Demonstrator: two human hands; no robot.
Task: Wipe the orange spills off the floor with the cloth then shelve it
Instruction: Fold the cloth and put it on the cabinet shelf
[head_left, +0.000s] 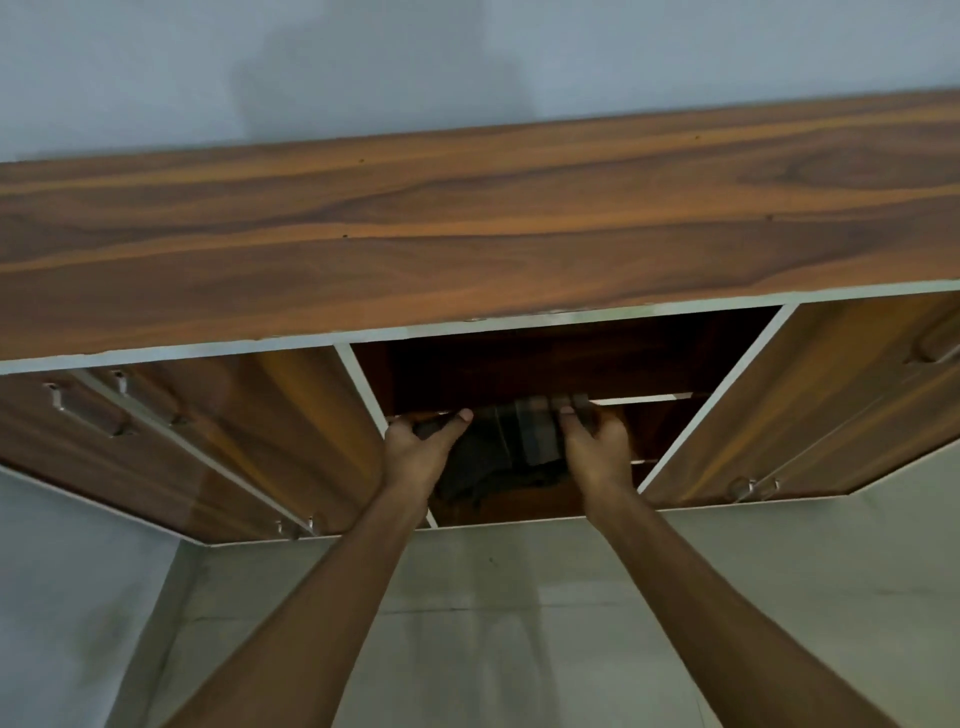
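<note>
Grey checked fabric sits at the middle of the frame: the cloth lies in the open middle compartment of a wooden cabinet, draped over the front edge of the inner shelf. We see its paler checked band running up and down the picture. The upper end rests on the shelf lip and points into the dark of the compartment. The lower end hangs below the lip and points down toward the floor. A darker, crumpled part of it sags to the lower left of that band (its folds are too dim for us to read).

The left hand grips the cloth's left side, with the thumb stretched up to the shelf edge and the fingers curled under the fabric. The right hand holds the right side, its fingertips pressed on the checked band at the lip and the palm behind it. Both forearms reach up from the bottom of the frame, and the cloth spans the gap between the two hands.

Left of the opening we see closed doors with metal handles. Another door is on the right. A pale wall fills the top of the frame.
</note>
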